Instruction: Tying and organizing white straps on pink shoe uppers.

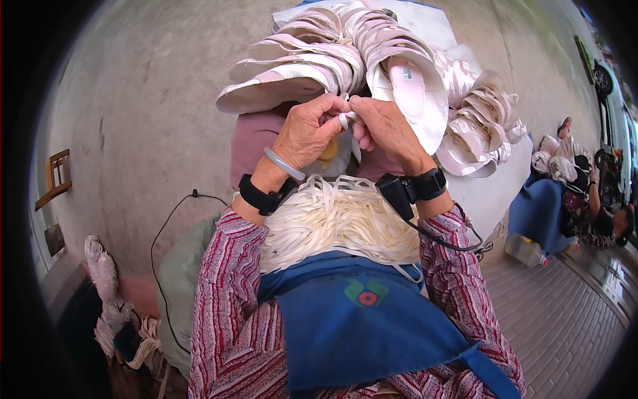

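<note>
**A:** ok so what's going on here? Both hands are up in front of the chest, pinched together over something white.

**B:** Yeah, looks like the left hand [307, 132] and right hand [384, 128] are both closed on one white strap [343, 120]. Fingertips meet right in the middle and the strap makes a little loop between them. I'd call this the tying or threading step, working the strap end at the edge of a shoe upper [409, 93].

**A:** Where's the upper relative to the hands?

**B:** Just beyond the right hand's knuckles, touching or nearly so. It's the white-and-pink one with its inside facing the camera, at the near end of a whole fan of uppers [312, 46] stacked on edge. Another bunch [482, 126] lies off to the right of them.

**A:** And the noodle-looking pile?

**B:** Loose straps [339, 226], a big heap on the lap right under both wrists, sitting on the top edge of the blue apron [359, 326]. So the supply is directly below the hands and the finished stuff is past them.

**A:** What would the next bit need, you reckon?

**B:** My guess: keep the pinch tight on the strap with one hand while the other pulls the loop snug. Can't tell if it's already through the upper, since the fingers hide that spot.

**A:** Anything else around?

**B:** Black bands on both wrists, a pale bangle [284, 164] on the left one. Another person [598, 206] sits far right with their own pile.
</note>
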A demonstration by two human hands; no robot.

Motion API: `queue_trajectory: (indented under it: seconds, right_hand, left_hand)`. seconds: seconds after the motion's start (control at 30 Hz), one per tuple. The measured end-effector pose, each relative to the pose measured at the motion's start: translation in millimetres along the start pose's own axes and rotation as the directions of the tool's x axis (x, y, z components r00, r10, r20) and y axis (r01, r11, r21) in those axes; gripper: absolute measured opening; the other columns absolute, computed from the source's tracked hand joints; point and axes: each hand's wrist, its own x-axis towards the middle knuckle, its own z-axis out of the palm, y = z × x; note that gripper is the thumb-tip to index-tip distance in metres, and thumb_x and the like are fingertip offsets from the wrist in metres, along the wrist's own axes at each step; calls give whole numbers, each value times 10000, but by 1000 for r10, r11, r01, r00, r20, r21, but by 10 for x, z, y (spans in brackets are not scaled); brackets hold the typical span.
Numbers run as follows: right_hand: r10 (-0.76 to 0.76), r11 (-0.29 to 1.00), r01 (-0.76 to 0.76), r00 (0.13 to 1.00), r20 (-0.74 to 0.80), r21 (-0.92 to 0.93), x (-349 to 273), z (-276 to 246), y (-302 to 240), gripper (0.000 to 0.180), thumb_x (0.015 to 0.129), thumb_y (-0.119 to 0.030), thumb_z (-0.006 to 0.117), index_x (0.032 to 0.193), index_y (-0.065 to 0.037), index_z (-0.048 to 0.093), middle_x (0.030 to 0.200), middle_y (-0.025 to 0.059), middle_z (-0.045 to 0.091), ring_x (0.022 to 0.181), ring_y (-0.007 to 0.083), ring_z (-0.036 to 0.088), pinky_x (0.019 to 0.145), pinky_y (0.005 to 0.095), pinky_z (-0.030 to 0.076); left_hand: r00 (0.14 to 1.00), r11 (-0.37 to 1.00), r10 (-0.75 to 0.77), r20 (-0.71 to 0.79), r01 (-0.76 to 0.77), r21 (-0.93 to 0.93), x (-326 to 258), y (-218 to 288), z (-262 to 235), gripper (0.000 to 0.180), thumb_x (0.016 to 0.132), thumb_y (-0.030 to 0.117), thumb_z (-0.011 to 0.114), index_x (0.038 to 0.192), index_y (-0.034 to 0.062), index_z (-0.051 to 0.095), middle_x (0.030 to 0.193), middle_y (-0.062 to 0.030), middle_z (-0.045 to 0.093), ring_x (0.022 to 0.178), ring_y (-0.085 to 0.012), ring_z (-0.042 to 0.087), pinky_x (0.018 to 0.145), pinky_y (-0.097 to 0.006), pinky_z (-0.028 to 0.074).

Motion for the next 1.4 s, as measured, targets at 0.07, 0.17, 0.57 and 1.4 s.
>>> queue_trajectory:
  seconds: [0.07,0.17,0.57,1.4]
  right_hand:
    - [-12,999,12,1000,6,44,-28,-23,30,386,885,-349,488,897,9,633,658,35,592,485,76,517,445,211,414]
    - [-98,982,116,988,-120,152,-29,-68,89,254,900,-249,535,946,-17,629,676,1,588,526,42,519,457,169,400]
    - [-176,587,484,858,-482,649,-92,-128,152,188,865,-60,495,1017,39,542,702,18,580,626,87,535,661,248,465]
    - [-210,443,729,651,-730,522,-456,-2405,9,225,824,5,462,1046,34,433,574,-29,295,446,72,258,423,234,267]
  left_hand:
    - [1000,1000,26,12,-26,-9,36,13,27,139,861,73,598,981,10,563,873,-22,606,771,-59,566,701,-207,496]
    - [998,998,47,-34,-49,-51,124,-18,134,129,847,16,589,961,3,531,864,-19,594,777,-61,570,705,-209,500]
    - [988,956,146,-47,-128,264,240,-31,315,155,809,-21,574,959,13,559,780,-25,577,698,-76,565,616,-225,465]
    - [929,726,366,46,-316,611,572,29,368,118,829,120,547,917,68,606,723,-116,608,663,-288,593,606,-336,470]
